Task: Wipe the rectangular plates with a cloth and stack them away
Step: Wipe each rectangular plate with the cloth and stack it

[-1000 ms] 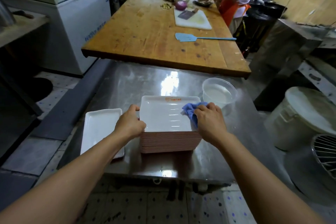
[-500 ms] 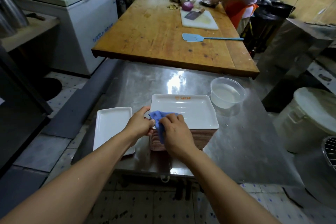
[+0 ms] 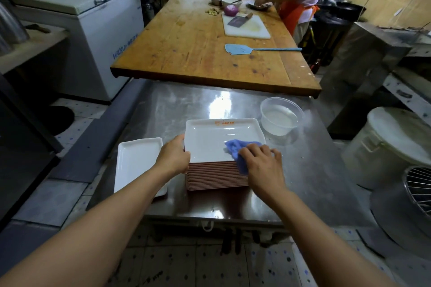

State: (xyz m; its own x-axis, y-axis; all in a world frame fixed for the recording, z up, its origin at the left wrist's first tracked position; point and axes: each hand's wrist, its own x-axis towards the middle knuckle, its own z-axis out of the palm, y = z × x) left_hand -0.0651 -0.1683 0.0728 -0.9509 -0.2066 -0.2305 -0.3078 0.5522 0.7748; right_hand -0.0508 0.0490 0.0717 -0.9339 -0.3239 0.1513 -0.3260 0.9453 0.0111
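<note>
On the steel desk [image 3: 233, 100], a tall stack of rectangular plates [image 3: 217, 175] stood near the front edge, one wiped plate [image 3: 137, 163] lying left of it. The left hand [image 3: 173, 159] gripped the top plate's [image 3: 219, 140] left rim while the right hand [image 3: 261, 165] pressed a soft blue cloth [image 3: 238, 151] onto its near right corner. The plates looked stiff, glossy, slippery and breakable, best lifted by their short rims.

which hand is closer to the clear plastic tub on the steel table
Right. The right hand presses the cloth on the top plate's near right corner, just below the tub. The left hand grips the stack's left edge, farther away.
</note>
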